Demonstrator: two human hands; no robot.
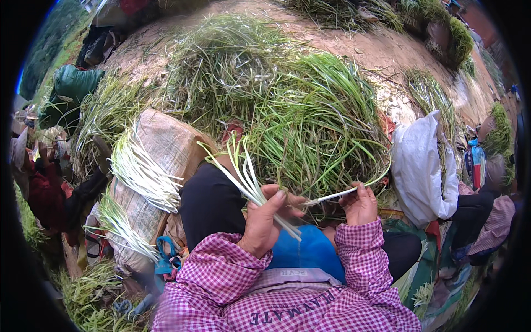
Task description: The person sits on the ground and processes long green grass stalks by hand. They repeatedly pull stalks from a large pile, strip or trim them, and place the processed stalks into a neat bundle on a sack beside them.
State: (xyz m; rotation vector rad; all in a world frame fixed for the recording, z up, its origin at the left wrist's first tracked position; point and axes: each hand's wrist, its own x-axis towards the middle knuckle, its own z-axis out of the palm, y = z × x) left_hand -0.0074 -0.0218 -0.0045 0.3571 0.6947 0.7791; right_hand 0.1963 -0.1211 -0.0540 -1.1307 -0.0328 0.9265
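Note:
My left hand (265, 220) is closed around a small bunch of white-stemmed, chive-like stalks (252, 186). Their pale green tips point up and left, and the cut-looking white ends stick out below the palm. Between the fingertips of my right hand (361, 203) is a single stalk (332, 196). Its white end reaches towards my left fingers, while its green leaf bends up and back over the heap. A large heap of tangled green stalks (319, 120) lies right in front of both hands. My lap is below them, with blue cloth (305, 249) between the legs.
Left of my knee, a sacking-covered block (164, 139) carries a bundle of white stalks (143, 170) and a smaller bundle (130, 230). A white woven sack (419, 170) stands at right. Other people sit on both sides, one in a red garment (47, 203). A green sack (76, 83) is farther left.

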